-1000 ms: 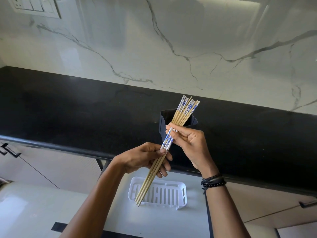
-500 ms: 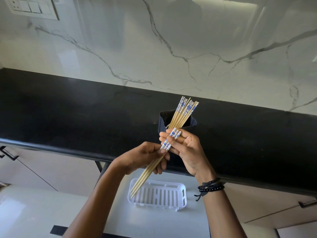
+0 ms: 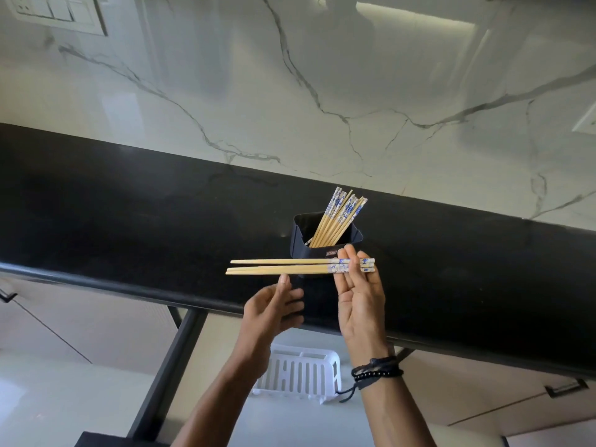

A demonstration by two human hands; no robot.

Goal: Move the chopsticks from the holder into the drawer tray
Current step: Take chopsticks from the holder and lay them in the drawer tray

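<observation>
A black holder stands on the dark counter with several bamboo chopsticks leaning in it, blue-patterned tops up. My right hand holds a small bunch of chopsticks level by their patterned ends, tips pointing left, in front of the holder. My left hand is just under their plain tips, fingers apart, thumb near the wood but holding nothing. The white slotted drawer tray lies below, in the open drawer between my forearms.
The black counter runs across the view with a marble wall behind it. A switch plate sits at top left. The dark drawer frame slants down on the left. Cabinet handles show at right.
The held chopsticks have swung from a steep slant to level, tips now pointing left. My left hand has let go of them and dropped slightly; my right hand alone grips them.
</observation>
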